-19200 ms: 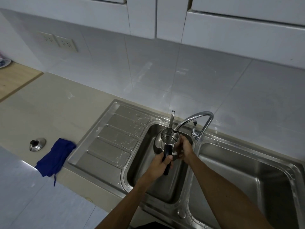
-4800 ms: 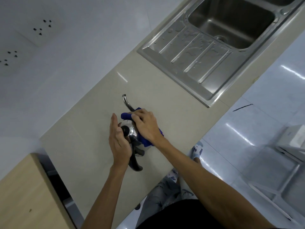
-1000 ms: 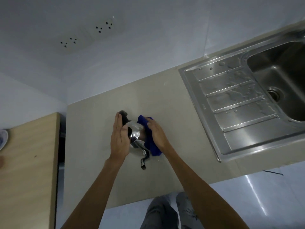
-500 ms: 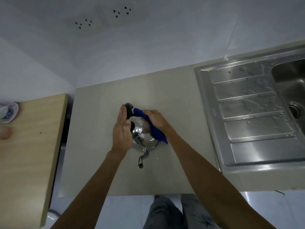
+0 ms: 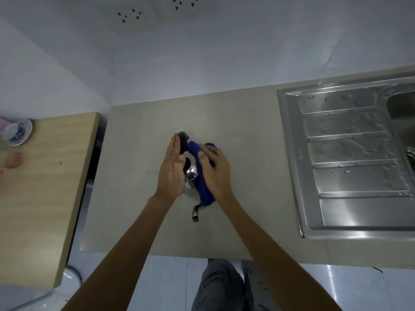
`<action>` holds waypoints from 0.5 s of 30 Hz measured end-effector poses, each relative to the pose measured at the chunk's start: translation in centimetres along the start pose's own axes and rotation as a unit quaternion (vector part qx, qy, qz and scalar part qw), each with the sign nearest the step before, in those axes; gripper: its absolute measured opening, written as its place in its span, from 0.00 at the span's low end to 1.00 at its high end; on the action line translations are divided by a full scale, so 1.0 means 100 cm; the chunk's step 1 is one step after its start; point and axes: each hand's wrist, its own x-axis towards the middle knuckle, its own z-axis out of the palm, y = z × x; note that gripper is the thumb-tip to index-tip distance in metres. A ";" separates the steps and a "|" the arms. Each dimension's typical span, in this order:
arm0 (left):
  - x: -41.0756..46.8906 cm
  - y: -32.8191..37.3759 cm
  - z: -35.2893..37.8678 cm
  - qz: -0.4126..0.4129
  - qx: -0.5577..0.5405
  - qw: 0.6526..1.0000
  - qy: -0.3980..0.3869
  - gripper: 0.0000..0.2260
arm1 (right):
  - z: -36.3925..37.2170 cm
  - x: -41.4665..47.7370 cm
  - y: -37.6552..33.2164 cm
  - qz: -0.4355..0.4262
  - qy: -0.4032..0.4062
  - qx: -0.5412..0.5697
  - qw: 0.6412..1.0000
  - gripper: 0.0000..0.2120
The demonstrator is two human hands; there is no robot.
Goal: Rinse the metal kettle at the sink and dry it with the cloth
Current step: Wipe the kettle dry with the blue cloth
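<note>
**Metal kettle [image 5: 192,173] mid-dry on the worktop [image 5: 235,131]**

We're in the drying step, by the look of it. The kettle stands on the beige worktop, well apart from the wet sink drainboard [image 5: 348,153] off to the right, and it is sandwiched between both hands. Only a sliver of shiny steel and the black handle [image 5: 183,140] show between them.

The left grip [image 5: 171,173] is spread flat, fingers straight and together, the palm pressed against the kettle's left side to brace it. Nothing is curled round anything there. The right grip [image 5: 215,171] has its fingers bent over the blue cloth [image 5: 203,187], clamping it against the kettle's right flank, and the cloth drapes from near the handle down towards the base.

What's next? My read is that the side under the left palm needs its turn. That calls for rotating the kettle or swapping the bracing hand while the cloth works round. Steel is slippery when damp, so the brace should stay firm or the kettle may skid. I can't tell how much water remains on the body.
</note>
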 end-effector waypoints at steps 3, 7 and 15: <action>-0.001 0.003 0.001 -0.005 0.002 1.000 -0.001 0.31 | -0.005 0.044 -0.015 0.129 -0.095 -0.004 0.987 0.14; -0.002 0.001 0.000 -0.003 0.007 1.000 0.000 0.30 | -0.003 0.011 -0.006 0.015 -0.065 -0.018 0.998 0.16; -0.001 0.003 0.000 0.009 0.030 0.999 0.007 0.31 | -0.017 0.032 0.011 0.090 -0.076 -0.050 0.992 0.15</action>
